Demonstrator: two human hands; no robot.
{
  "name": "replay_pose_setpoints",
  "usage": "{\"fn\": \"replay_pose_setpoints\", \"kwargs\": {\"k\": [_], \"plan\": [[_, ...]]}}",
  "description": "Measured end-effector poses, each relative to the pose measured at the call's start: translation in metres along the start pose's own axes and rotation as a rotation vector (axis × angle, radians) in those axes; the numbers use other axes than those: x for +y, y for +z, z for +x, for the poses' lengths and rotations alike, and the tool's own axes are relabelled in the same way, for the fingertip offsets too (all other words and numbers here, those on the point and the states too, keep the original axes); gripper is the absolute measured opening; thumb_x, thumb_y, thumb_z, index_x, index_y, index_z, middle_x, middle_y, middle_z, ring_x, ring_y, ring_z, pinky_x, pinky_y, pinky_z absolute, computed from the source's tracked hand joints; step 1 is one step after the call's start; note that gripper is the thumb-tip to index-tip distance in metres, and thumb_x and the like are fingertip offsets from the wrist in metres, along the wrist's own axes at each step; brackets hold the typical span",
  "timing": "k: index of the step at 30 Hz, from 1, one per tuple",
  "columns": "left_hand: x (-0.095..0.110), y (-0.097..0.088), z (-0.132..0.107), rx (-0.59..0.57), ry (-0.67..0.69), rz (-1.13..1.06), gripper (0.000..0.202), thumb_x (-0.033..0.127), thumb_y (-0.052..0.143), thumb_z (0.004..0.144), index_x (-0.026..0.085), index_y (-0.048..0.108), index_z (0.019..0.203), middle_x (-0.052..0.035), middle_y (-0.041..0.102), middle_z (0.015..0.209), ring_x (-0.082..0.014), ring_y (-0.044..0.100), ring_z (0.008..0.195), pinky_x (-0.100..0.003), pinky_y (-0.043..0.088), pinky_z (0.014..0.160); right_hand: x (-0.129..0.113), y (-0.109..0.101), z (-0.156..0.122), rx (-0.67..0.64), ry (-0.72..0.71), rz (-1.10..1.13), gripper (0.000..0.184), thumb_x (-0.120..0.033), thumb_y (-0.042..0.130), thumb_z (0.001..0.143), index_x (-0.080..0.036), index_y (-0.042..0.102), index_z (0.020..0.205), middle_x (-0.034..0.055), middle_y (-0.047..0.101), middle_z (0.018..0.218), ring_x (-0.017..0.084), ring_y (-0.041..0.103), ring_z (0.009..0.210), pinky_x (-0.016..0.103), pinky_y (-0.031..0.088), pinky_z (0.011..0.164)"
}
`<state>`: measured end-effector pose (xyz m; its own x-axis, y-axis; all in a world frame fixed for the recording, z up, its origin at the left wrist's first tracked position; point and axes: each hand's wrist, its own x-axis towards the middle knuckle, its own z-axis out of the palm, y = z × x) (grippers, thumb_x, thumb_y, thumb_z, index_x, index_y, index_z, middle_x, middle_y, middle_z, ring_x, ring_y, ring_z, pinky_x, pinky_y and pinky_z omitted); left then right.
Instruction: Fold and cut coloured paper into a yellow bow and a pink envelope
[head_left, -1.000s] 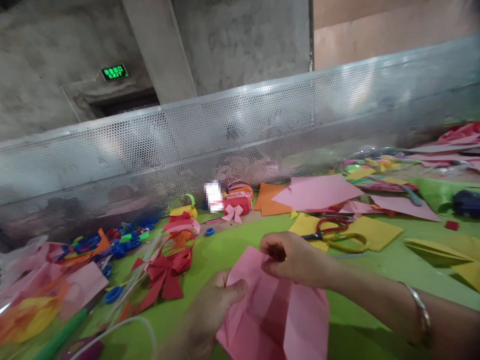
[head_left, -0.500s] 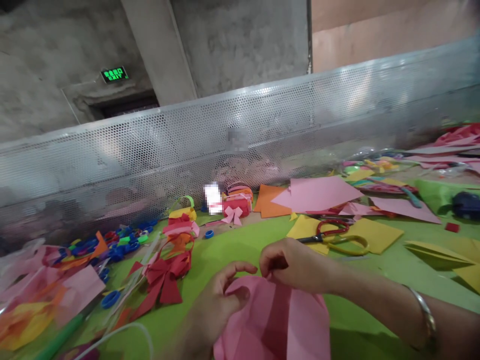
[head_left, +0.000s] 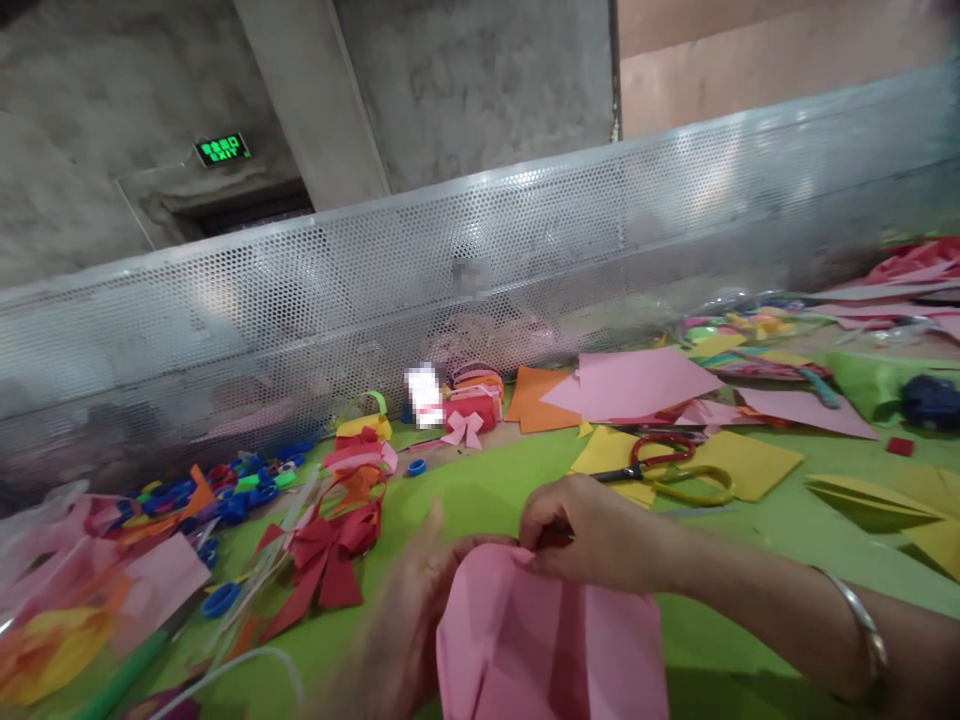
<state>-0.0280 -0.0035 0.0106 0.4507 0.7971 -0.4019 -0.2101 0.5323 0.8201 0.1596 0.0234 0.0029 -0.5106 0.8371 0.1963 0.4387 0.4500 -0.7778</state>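
Pink sheet [head_left: 536, 630]: matt paper. Bracelet [head_left: 861, 612]: glossy metal. Barrier [head_left: 367, 270]: shiny metal. Wall [head_left: 480, 85]: rough.

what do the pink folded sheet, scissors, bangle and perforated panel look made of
Pink folded sheet: matte paper or thin card, from its creases and flat faces.
Scissors: red and yellow loops look like smooth plastic or coating; dark blades, probably metal.
Bangle: likely polished metal, given its silvery highlights.
Perforated panel: probably sheet metal, from its grey sheen and regular holes.
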Motion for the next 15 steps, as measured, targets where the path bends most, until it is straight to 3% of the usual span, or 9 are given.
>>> {"fn": "replay_pose_setpoints", "kwargs": {"k": [2,5,7,11,15], "plan": [[-0.001,-0.002,0.003,0.011,-0.035,-0.053,0.039,0.049,0.064,0.069,0.012,0.070,0.081,-0.0089,0.070,0.076,-0.0235,0.064,0.078,-0.034,0.045,0.080,-0.002,-0.001,0.000,0.006,0.008,0.024,0.010,-0.010,0.058,0.062,-0.015,0.066,0.063,-0.0036,0.054,0.055,0.007,0.042,0.050,0.018,0.031,0.045],[-0.005,-0.002,0.008,0.125,0.026,0.012,0.021,0.028,0.074,0.061,0.015,0.071,0.077,-0.0042,0.070,0.067,-0.0177,0.063,0.066,-0.028,0.046,0.072,-0.001,0.001,0.000,0.025,0.047,0.097,0.010,-0.008,0.057,0.060,-0.015,0.062,0.063,-0.0040,0.054,0.055,0.008,0.044,0.050,0.018,0.033,0.046],[-0.008,-0.002,0.010,0.152,0.067,0.061,0.022,0.024,0.077,0.058,0.015,0.071,0.077,-0.0028,0.069,0.066,-0.0148,0.061,0.062,-0.025,0.045,0.066,0.000,0.004,0.001,0.029,0.072,0.157,0.011,-0.007,0.056,0.058,-0.016,0.060,0.063,-0.0044,0.054,0.055,0.008,0.045,0.050,0.018,0.034,0.045],[-0.011,-0.007,0.016,0.160,0.135,0.219,0.032,0.037,0.081,0.054,0.015,0.068,0.073,-0.0004,0.066,0.065,-0.0093,0.054,0.056,-0.020,0.040,0.057,0.000,0.010,0.000,0.044,0.121,0.272,0.013,-0.006,0.055,0.057,-0.016,0.058,0.064,-0.0051,0.052,0.055,0.008,0.044,0.050,0.018,0.032,0.045],[-0.012,-0.013,0.023,0.130,0.181,0.409,0.045,0.053,0.076,0.054,0.015,0.061,0.071,0.0070,0.049,0.046,-0.0040,0.035,0.040,-0.019,0.025,0.043,-0.005,0.013,-0.002,0.086,0.159,0.279,0.018,-0.005,0.054,0.056,-0.016,0.060,0.068,-0.0056,0.053,0.056,0.007,0.043,0.050,0.017,0.031,0.044]]}}
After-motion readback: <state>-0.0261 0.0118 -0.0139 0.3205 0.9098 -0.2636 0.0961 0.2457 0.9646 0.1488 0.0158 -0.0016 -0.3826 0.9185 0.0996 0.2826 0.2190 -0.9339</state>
